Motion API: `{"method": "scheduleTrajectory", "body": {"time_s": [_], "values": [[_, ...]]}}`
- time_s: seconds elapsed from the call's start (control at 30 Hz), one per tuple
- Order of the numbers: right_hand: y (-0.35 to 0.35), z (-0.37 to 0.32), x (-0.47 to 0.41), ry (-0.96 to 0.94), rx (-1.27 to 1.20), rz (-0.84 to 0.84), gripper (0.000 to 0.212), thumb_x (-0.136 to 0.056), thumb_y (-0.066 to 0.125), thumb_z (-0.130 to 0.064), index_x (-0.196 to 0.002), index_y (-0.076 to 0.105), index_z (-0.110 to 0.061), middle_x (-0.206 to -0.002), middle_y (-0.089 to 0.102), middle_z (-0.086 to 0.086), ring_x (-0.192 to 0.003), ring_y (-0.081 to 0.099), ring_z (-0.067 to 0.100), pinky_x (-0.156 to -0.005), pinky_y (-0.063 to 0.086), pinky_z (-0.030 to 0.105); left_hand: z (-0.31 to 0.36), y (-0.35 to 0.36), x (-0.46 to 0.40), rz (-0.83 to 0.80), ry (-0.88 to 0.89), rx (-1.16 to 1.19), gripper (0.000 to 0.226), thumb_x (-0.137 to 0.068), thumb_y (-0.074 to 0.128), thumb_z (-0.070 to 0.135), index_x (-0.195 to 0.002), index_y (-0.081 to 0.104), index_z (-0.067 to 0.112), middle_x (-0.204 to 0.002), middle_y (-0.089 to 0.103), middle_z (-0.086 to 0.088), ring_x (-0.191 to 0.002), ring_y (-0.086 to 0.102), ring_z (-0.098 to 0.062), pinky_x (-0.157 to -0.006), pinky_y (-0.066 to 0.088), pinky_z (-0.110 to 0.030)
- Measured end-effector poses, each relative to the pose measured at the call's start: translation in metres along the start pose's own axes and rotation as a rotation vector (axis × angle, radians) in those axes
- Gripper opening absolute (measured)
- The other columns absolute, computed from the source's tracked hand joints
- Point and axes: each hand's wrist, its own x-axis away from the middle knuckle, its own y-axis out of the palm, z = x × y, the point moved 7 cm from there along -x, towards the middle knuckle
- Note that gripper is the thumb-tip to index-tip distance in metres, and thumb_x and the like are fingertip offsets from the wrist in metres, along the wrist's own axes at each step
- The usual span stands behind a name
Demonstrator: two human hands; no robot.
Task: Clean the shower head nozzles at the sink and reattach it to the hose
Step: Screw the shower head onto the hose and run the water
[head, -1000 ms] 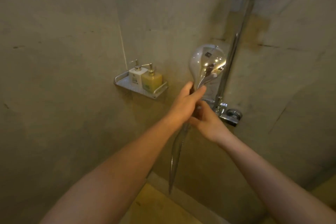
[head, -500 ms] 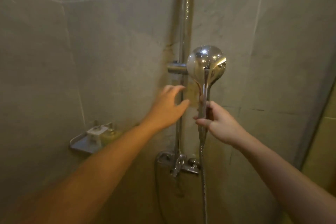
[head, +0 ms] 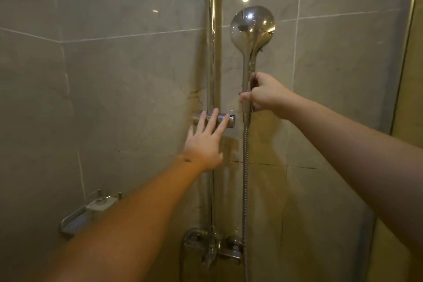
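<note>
While lower before, shower head (head: 251, 27) now higher

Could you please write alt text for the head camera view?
A person's right hand grips a chrome shower head by its handle, hose attached, beside a wall rail. The left hand, fingers spread, touches the rail's holder.

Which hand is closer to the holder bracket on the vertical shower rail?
Left. The left hand has its straight fingers lying on the holder bracket. The right hand is up and to the right of it, gripping the shower head by its handle.
</note>
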Motion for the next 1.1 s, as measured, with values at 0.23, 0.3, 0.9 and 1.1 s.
{"method": "scheduleTrajectory", "body": {"time_s": [0.23, 0.3, 0.9, 1.1], "values": [[0.011, -0.011, -0.030, -0.018, 0.050, 0.002, 0.029, -0.093, 0.065, -0.014, -0.119, 0.053, -0.006, -0.104, 0.059, 0.010, -0.093, 0.065, 0.026, -0.077, 0.061, 0.048, 0.003, 0.009, 0.001, -0.025, -0.034, 0.029, 0.110, -0.091, 0.062, 0.037, -0.156, -0.027, 0.036, -0.164, -0.036, 0.001, -0.152, -0.030, -0.031, -0.126, 0.008, -0.056], [0.013, -0.008, -0.037, -0.017, 0.053, 0.028, 0.034, -0.093, 0.065, -0.014, -0.124, 0.052, -0.010, -0.111, 0.059, 0.010, -0.098, 0.064, 0.028, -0.079, 0.060, 0.048, 0.002, 0.011, 0.001, -0.046, -0.030, 0.027, 0.113, -0.090, 0.064, 0.039, -0.155, -0.029, 0.036, -0.162, -0.039, 0.000, -0.151, -0.032, -0.032, -0.126, 0.008, -0.057], [0.048, 0.032, -0.050, -0.002, -0.050, 0.078, 0.040, -0.085, 0.072, -0.024, -0.121, 0.056, -0.018, -0.109, 0.070, 0.000, -0.106, 0.066, 0.020, -0.094, 0.054, 0.049, 0.004, 0.014, 0.002, -0.109, -0.031, 0.043, 0.120, -0.088, 0.067, 0.049, -0.155, -0.032, 0.030, -0.159, -0.045, 0.001, -0.147, -0.038, -0.030, -0.126, 0.008, -0.056], [0.049, 0.028, -0.040, -0.018, 0.055, 0.173, 0.019, -0.087, 0.070, -0.021, -0.094, 0.053, -0.021, -0.105, 0.068, 0.005, -0.100, 0.065, 0.022, -0.081, 0.054, 0.037, 0.005, 0.009, 0.005, -0.118, -0.039, 0.048, 0.117, -0.089, 0.065, 0.048, -0.157, -0.028, 0.028, -0.162, -0.040, 0.000, -0.150, -0.034, -0.030, -0.126, 0.011, -0.057]]}}
